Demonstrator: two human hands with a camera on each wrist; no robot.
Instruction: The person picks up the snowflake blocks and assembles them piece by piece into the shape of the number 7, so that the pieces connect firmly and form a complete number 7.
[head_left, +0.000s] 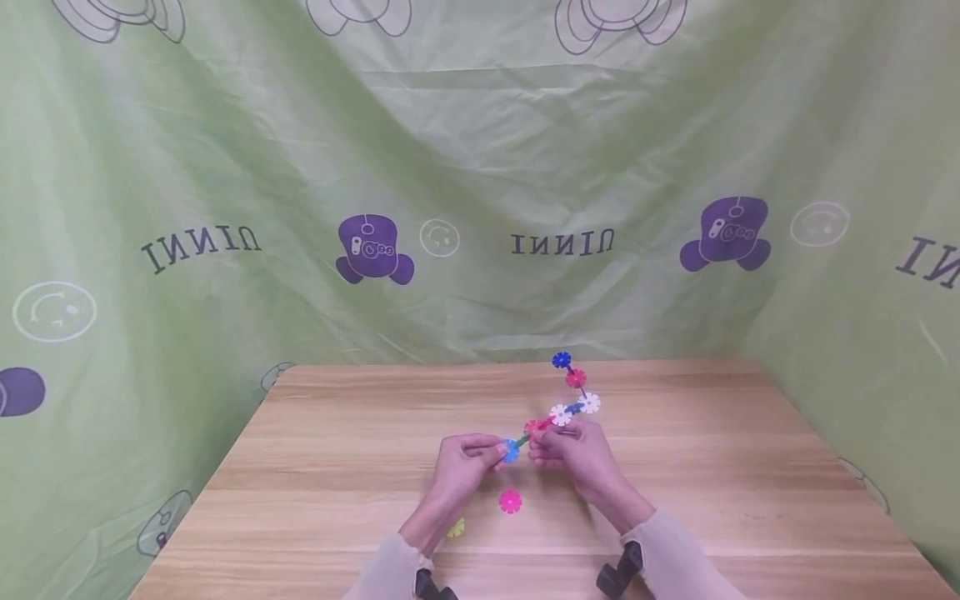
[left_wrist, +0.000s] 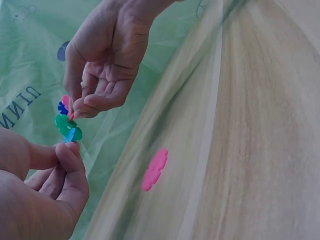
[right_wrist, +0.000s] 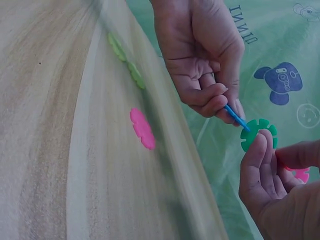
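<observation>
A chain of notched plastic snowflake discs hangs between the hands above the table. At its near end is a light blue disc (head_left: 511,451), which my left hand (head_left: 467,464) pinches between thumb and fingers. It joins a green disc (right_wrist: 256,125), seen in both wrist views. My right hand (head_left: 585,457) pinches a red disc (head_left: 532,428) next to the green one, partly hidden by the fingers. Beyond that hand the chain runs on through white discs (head_left: 560,415), then bends up to a pinkish-red disc (head_left: 576,379) and a dark blue disc (head_left: 562,360) at the far tip.
On the wooden table (head_left: 337,475), a loose pink disc (head_left: 510,502) lies below the hands. Two yellow-green discs (right_wrist: 135,76) lie near it, one partly behind the left wrist in the head view. Green printed cloth (head_left: 465,167) hangs around the table's back and sides.
</observation>
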